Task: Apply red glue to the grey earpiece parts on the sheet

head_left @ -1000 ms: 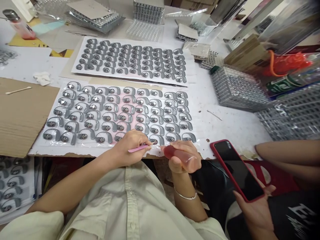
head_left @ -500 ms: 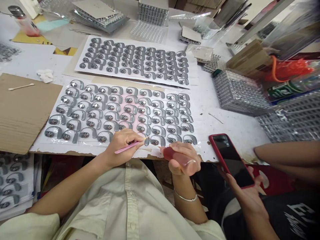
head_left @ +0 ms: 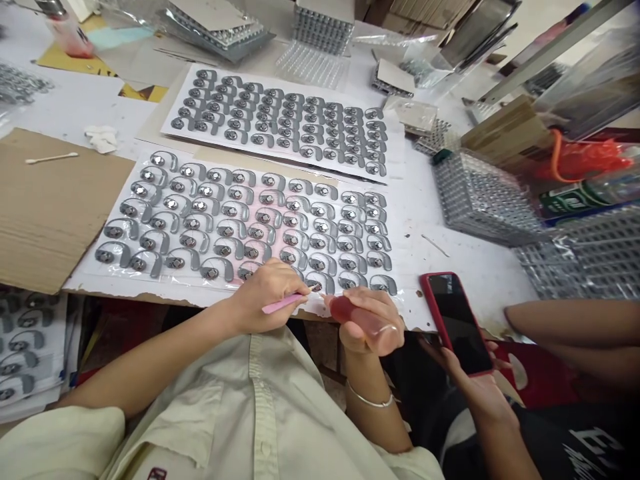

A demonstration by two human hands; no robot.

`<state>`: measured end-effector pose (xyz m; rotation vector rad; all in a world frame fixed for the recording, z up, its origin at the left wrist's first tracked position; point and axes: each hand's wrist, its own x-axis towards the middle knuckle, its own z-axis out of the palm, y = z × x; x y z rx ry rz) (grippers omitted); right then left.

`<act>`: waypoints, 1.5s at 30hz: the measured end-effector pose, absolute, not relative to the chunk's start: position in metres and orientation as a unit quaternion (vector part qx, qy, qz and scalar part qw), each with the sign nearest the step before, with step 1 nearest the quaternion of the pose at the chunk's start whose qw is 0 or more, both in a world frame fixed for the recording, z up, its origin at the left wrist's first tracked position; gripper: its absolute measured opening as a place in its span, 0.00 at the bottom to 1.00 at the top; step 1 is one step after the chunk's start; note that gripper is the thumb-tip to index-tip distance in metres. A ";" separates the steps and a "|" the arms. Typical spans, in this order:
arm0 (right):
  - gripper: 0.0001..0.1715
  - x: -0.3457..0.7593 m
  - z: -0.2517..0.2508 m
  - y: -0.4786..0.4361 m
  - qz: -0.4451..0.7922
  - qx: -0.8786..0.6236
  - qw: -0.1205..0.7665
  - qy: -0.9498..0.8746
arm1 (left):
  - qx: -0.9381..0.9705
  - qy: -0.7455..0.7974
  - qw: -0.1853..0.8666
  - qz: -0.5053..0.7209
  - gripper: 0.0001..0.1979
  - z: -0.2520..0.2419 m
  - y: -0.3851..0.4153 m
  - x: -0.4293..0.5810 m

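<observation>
My left hand (head_left: 273, 293) is closed around a slim flat pink tool (head_left: 285, 303), whose far end points right and is too small to make out. In my right hand (head_left: 373, 307) lies a small clear bottle of red liquid (head_left: 363, 321), tilted with its narrow tip toward the pink tool. The tool's end and the bottle's tip are close together at the near edge of a white sheet (head_left: 315, 183). Rows of grey, curved hook-shaped pieces (head_left: 211, 273) with shiny round ends lie on this sheet under clear film. A pinkish stain runs down its middle.
Behind lies a second sheet of grey pieces (head_left: 260, 127). Cardboard with a cotton swab (head_left: 52, 158) is at left; stacked clear trays (head_left: 483, 197) stand at right. Beside me, another person's hand (head_left: 480, 387) holds a red-cased phone (head_left: 457, 323). Another red bottle (head_left: 70, 33) stands far left.
My left hand has moved right with the pink tool, bringing its end close to the bottle's tip. My right hand stays nearly in place. The view has shifted slightly.
</observation>
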<state>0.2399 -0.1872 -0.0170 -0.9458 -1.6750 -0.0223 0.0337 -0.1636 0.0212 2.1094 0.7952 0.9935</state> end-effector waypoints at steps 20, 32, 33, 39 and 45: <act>0.19 0.236 -0.013 -0.182 0.009 -0.356 0.616 -0.703 | 0.786 0.348 0.393 0.326 0.05 0.034 -0.153 0.033; 0.20 0.234 -0.013 -0.182 0.039 -0.357 0.646 -0.674 | 0.783 0.345 0.402 0.326 0.05 0.033 -0.154 0.032; 0.21 0.235 -0.011 -0.179 0.049 -0.358 0.672 -0.647 | 0.783 0.343 0.402 0.328 0.05 0.033 -0.155 0.031; 0.21 0.244 0.015 -0.144 0.048 -0.389 0.759 -0.520 | 0.794 0.345 0.322 0.384 0.05 0.031 -0.157 0.031; 0.18 0.233 0.025 -0.128 0.068 -0.401 0.690 -0.598 | 0.840 0.318 0.203 0.391 0.06 0.019 -0.154 0.047</act>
